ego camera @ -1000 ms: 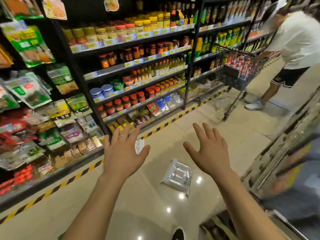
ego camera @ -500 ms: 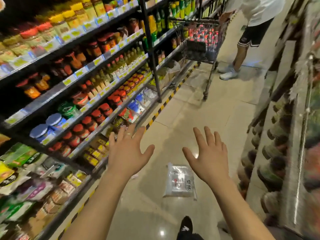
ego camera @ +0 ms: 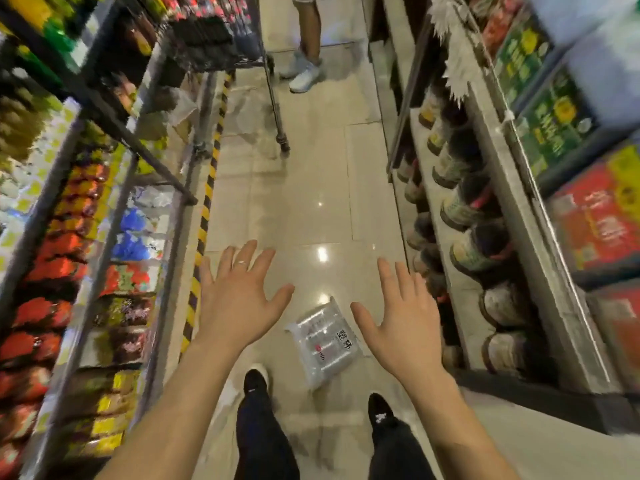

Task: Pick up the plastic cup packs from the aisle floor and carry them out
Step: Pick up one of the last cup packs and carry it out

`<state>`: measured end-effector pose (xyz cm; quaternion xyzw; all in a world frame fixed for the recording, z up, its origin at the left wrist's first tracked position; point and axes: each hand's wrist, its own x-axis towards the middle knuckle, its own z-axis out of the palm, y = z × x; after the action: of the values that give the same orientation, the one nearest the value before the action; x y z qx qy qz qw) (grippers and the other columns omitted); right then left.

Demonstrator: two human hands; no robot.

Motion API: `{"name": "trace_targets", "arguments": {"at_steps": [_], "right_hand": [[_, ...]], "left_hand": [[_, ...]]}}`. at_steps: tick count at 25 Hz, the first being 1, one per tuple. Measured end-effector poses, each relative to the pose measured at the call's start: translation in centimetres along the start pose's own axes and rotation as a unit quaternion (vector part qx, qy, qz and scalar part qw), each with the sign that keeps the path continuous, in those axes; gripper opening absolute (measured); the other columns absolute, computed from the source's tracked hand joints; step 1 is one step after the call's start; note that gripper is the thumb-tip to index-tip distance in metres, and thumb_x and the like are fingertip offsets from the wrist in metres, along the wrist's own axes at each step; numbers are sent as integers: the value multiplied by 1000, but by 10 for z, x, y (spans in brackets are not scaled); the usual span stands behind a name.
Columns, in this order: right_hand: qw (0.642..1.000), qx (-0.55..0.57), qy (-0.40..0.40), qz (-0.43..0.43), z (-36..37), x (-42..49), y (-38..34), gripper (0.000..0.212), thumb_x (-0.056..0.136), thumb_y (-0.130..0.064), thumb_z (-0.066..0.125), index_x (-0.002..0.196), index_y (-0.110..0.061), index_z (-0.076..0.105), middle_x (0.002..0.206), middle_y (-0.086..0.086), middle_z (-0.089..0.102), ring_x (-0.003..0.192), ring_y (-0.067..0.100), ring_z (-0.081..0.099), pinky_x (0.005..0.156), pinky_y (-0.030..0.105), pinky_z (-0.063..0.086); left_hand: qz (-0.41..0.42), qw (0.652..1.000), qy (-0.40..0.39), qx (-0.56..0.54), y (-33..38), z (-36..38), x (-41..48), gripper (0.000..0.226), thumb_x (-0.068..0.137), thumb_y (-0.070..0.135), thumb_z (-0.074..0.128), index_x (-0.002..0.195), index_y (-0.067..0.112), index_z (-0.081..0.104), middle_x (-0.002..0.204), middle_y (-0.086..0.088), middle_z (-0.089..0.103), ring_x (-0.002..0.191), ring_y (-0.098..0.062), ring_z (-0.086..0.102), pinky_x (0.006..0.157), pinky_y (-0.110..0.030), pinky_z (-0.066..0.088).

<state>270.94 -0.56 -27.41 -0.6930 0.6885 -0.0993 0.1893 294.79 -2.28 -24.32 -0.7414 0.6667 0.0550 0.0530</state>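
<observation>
1. The cup pack (ego camera: 323, 341) lies flat on the floor (ego camera: 311, 188), down between your two hands and closer to the right one. It is a clear wrapper with black printed characters and a small red mark. From your view, your right thumb crosses its upper right corner. The other edges show free on bare tile.
2. Your left hand (ego camera: 239, 299) is spread wide, palm down, and holds nothing. It hangs in the air to the left of the pack, apart from it. A ring (ego camera: 241, 262) sits on one finger.
3. Your right hand (ego camera: 405, 327) is spread wide too, palm down, and also holds nothing.
4. Under your wrists, your left shoe (ego camera: 255, 381) stands just left of the pack's near corner. Your right shoe (ego camera: 379, 410) stands to the right of that corner and further back.
5. Beyond your fingertips, glossy bare tile runs straight up the middle of the aisle.
6. Just left of your left hand, a yellow-and-black stripe (ego camera: 207, 195) marks the floor edge. The left shelves (ego camera: 104, 237) rise behind it, full of packets too blurred to tell apart.
7. Just right of your right hand, the right shelves (ego camera: 519, 258) come close. Rows of jars (ego camera: 478, 247) stand along the low ledge, with green and red boxes above them.
8. Far ahead of your left hand, a cart (ego camera: 207, 32) stands by the left shelves with its wheel (ego camera: 284, 145) on the tile. Beside it, ahead of the gap between your hands, another person's pale shoes (ego camera: 304, 76) stand in the aisle.
</observation>
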Motion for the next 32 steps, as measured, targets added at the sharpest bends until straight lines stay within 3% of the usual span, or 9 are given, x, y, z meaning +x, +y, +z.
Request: {"name": "trace_targets", "arguments": {"at_steps": [5, 10, 14, 19, 24, 32], "right_hand": [[988, 5, 16, 151, 93, 4, -16, 80, 87, -67, 33, 155, -26, 19, 157, 9, 31, 144, 36, 26, 113, 50, 27], [960, 62, 13, 272, 210, 0, -25, 82, 86, -69, 29, 156, -28, 13, 161, 6, 21, 147, 30, 20, 116, 45, 23], [929, 79, 14, 361, 316, -3, 5, 82, 86, -70, 31, 154, -27, 16, 156, 7, 31, 141, 34, 29, 110, 51, 34], [895, 130, 15, 426, 457, -9, 59, 80, 92, -62, 43, 155, -37, 0, 164, 0, 9, 150, 26, 6, 120, 45, 13], [877, 135, 34, 459, 606, -10, 112, 79, 94, -61, 40, 155, -33, -2, 164, 6, 9, 149, 32, 9, 119, 49, 16], [843, 149, 10, 517, 767, -11, 159, 76, 92, -66, 27, 145, -48, -25, 164, 3, -8, 150, 25, -4, 120, 47, 11]], "left_hand": [[139, 988, -66, 16, -38, 81, 81, 83, 79, 74, 16, 149, 34, 36, 159, 1, 30, 147, -27, 22, 115, -53, 8], [247, 960, -129, 19, -55, 193, 117, 82, 81, 71, 16, 152, 33, 28, 160, -1, 27, 147, -26, 19, 116, -51, 3], [266, 950, -163, 18, -56, 308, 136, 82, 82, 70, 17, 155, 32, 20, 160, -2, 28, 147, -26, 20, 117, -52, 11], [316, 935, -159, 14, -52, 452, 163, 78, 86, 66, 22, 155, 29, 19, 156, -5, 33, 143, -27, 30, 114, -53, 24], [364, 921, -136, 11, -47, 596, 195, 74, 92, 65, 15, 155, 27, 21, 156, -12, 34, 144, -31, 30, 115, -52, 25], [370, 914, -169, -1, -63, 772, 221, 71, 93, 68, 15, 156, 37, 7, 157, -18, 29, 144, -33, 29, 109, -52, 34]]}}
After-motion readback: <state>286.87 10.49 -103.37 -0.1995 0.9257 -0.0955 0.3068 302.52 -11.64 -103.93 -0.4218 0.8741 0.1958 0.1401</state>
